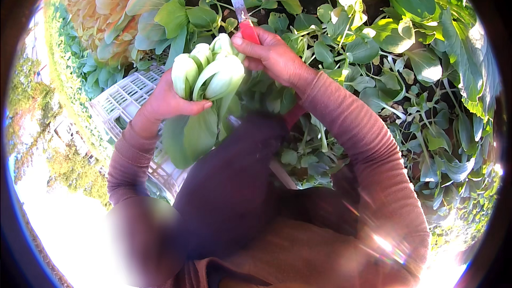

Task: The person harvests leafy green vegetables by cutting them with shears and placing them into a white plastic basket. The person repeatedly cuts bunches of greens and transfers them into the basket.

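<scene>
A bunch of bok choy (218, 74) lies in my left hand (162, 98), its pale stem bases turned up and its green leaves hanging below. The left thumb wraps across the front of the stems. My right hand (276, 54) grips the red handle of a knife (242, 12), whose short, stained blade points away from me. The right thumb and fingers are close against the right side of the stem bases; whether they also pinch a stem I cannot tell. Part of the left palm is hidden behind the bunch.
A white plastic crate (124, 94) with slatted sides stands at the left, partly behind my left arm. Leafy plants (360, 52) cover the ground ahead and to the right. My dark-clothed knee (240, 176) rises below the bunch. Strong sun glare washes out the lower left.
</scene>
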Demonstrator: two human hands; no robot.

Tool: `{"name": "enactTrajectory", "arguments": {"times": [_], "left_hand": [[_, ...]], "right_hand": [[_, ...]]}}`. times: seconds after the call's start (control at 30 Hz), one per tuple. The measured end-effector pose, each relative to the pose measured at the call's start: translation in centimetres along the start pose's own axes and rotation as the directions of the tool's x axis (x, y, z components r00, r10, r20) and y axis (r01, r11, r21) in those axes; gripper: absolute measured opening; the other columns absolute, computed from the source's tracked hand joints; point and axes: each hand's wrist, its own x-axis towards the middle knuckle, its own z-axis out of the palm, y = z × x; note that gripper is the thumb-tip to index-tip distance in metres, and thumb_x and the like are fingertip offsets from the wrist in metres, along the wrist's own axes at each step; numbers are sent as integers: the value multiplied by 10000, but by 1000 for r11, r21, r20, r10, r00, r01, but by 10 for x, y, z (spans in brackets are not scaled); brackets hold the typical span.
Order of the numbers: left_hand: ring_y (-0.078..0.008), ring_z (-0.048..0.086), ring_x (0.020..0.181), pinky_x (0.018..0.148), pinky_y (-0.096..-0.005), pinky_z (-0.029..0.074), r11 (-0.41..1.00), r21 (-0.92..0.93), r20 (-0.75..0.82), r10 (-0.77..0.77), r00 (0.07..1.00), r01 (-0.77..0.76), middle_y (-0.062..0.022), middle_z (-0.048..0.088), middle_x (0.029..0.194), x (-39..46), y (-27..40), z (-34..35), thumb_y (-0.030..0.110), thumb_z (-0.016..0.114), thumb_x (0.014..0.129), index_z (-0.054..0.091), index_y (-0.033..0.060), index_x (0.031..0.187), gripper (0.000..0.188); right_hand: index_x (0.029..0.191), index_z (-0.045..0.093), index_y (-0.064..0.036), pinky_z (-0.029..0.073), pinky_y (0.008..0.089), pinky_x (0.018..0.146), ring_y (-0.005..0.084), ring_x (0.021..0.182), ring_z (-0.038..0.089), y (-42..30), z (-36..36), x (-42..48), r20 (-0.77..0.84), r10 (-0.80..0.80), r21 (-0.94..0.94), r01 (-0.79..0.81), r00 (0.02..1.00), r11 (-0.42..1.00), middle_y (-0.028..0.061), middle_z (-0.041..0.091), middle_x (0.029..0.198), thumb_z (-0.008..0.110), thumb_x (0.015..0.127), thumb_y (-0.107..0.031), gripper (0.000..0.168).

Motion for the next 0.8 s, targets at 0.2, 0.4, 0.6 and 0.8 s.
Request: {"name": "enactTrajectory", "arguments": {"times": [0.2,0.4,0.6,0.8], "left_hand": [[-163,526,1062,952,-292,395,949,284,130,-177,976,135,-96,560,1159,16,28,-9,42,707,609,397,-1,1332,789],[-279,397,1272,1036,-330,328,616,770,181,41,983,-168,-173,323,1423,47,33,-50,60,663,566,439,-7,1294,764],[-340,321,1318,1049,-355,326,478,878,54,-178,982,39,-238,218,1457,57,12,-77,66,664,539,483,10,1259,744],[-381,440,1209,1014,-369,379,535,845,43,-92,995,13,-255,280,1408,38,-28,-74,105,707,543,475,41,1275,771]], "right_hand": [[1078,504,32,487,381,693,286,718,629,-4,-5,8,-143,-12,-553,-70,990,830,180,595,870,411,953,-293,361],[1098,470,21,469,464,719,437,794,601,41,-12,52,-74,-292,-809,114,954,577,262,616,868,436,912,-152,256],[1050,447,43,461,486,741,459,847,585,50,-1,73,-196,-226,-781,-13,954,624,316,591,872,438,886,-97,216],[1094,437,61,450,460,856,415,977,581,53,-1,83,-238,-62,-788,-156,969,595,291,592,1005,443,841,-49,276]]}}
